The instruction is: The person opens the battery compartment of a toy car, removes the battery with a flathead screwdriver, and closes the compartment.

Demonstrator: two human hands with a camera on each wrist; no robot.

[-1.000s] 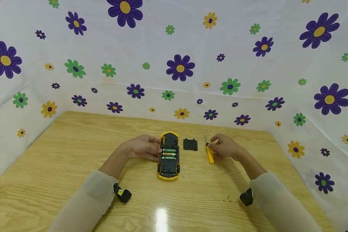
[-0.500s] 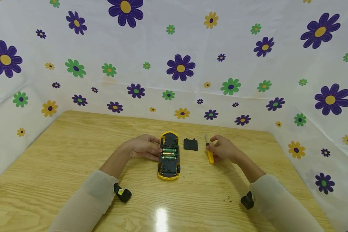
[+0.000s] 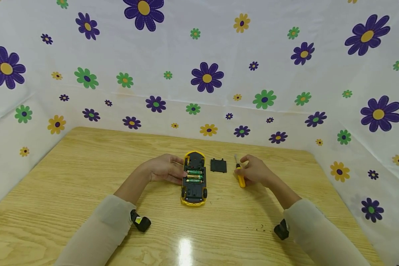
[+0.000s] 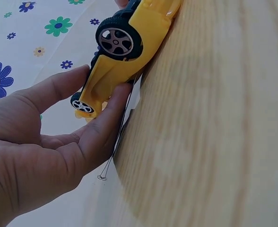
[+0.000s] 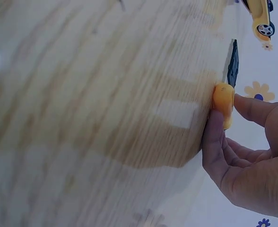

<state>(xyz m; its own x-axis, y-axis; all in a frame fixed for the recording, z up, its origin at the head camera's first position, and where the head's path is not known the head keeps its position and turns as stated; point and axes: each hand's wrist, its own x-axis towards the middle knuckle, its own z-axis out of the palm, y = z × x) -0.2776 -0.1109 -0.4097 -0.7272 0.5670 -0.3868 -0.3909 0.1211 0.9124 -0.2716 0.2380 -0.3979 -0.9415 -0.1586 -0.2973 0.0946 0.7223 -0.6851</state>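
Observation:
A yellow toy car [image 3: 194, 194] lies wheels-up, its black underside showing a battery bay with 3 green-and-gold batteries [image 3: 194, 176]. My left hand [image 3: 164, 170] grips the car's left side; in the left wrist view the thumb is on the underside edge and fingers [image 4: 108, 116] reach under the yellow body [image 4: 143, 28]. My right hand [image 3: 256, 170] pinches the yellow handle of a screwdriver [image 3: 241, 180] between thumb and fingers, its metal tip pointing away from me. In the right wrist view the handle [image 5: 223, 97] sits between thumb and fingertips, near the wooden surface.
Between car and screwdriver lies a flat black battery cover [image 3: 218, 166] with small tabs. Small dark bits [image 3: 262, 228] are scattered on the wooden table [image 3: 226, 229] near my right wrist. A white flowered cloth [image 3: 173, 55] hangs around the back and sides.
My right thumb has shifted across the screwdriver's handle, and the hand has moved slightly left. The left hand and the toy car have barely moved.

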